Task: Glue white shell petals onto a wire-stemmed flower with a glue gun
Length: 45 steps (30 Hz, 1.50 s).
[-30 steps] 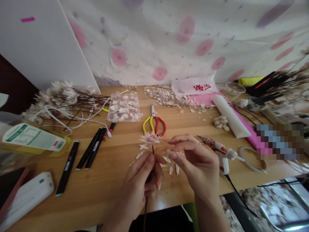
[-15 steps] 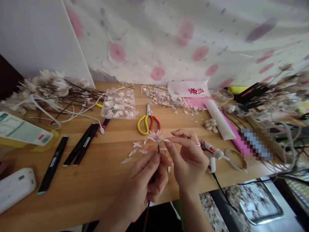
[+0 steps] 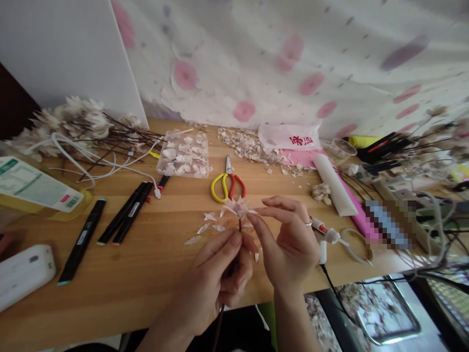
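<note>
My left hand point(image 3: 223, 269) is closed around the dark stem of a handmade flower point(image 3: 239, 207), whose pale pointed petals spread open just above my thumb. My right hand point(image 3: 287, 234) pinches a petal at the flower's right edge between thumb and forefinger, with the other fingers curved above. The stem's lower end hangs down below my left hand. Several loose petals point(image 3: 202, 229) lie on the wood left of the flower. Just beyond it rest scissors point(image 3: 227, 178) with one yellow and one red handle, blades pointing away.
A glue gun point(image 3: 328, 235) lies right of my right hand. Behind are a divided clear box point(image 3: 183, 172) of petals and a heap of petal scraps point(image 3: 252, 146). Black markers point(image 3: 82, 242), a white cable point(image 3: 110, 168) and finished flowers point(image 3: 78, 120) are on the left.
The view has shifted slightly, so the table things sit a little further right. Both hands keep nearly the same hold on the flower and its petal.
</note>
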### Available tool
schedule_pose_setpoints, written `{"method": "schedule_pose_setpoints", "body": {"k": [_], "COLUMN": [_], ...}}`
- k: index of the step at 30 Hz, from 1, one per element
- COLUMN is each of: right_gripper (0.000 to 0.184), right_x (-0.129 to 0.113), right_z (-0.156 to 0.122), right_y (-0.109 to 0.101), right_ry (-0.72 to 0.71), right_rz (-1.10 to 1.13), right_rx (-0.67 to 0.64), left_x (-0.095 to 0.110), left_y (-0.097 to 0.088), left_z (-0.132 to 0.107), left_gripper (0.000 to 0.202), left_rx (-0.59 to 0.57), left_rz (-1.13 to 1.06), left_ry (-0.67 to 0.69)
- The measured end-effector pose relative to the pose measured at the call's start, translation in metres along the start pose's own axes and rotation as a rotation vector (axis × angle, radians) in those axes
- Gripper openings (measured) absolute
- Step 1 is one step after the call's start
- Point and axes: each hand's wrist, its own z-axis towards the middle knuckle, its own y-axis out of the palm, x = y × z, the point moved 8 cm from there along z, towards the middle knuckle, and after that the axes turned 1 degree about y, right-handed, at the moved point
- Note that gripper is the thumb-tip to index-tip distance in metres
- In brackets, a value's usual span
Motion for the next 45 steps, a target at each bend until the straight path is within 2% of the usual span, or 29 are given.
{"method": "schedule_pose_setpoints", "body": {"k": [13, 23, 33, 38, 45], "right_gripper": [0.022, 0.024, 0.025, 0.025, 0.025], "right_x": [-0.012, -0.019, -0.021, -0.018, -0.019], "right_z": [-0.002, 0.001, 0.001, 0.0, 0.0], "right_y": [-0.014, -0.012, -0.01, -0.014, -0.011], "right_ry": [-0.102, -0.173, -0.18, -0.157, -0.175], "right_rz": [-0.122, -0.234, -0.248, -0.219, -0.24], "right_rx": [0.073, 0.028, -0.002, 0.025, -0.005], "left_x": [-0.006, -0.007, -0.005, -0.007, -0.008], "left_y": [-0.002, -0.004, -0.004, -0.007, -0.005], "left_z": [-0.001, -0.002, 0.0, -0.001, -0.003], "left_gripper": [0.026, 0.026, 0.027, 0.027, 0.026], "left_rx": [-0.013, -0.016, -0.015, -0.005, -0.037], "left_rz": [0.042, 0.054, 0.071, 0.062, 0.008], "left_ry": [-0.047, -0.011, -0.027, -0.062, -0.064]}}
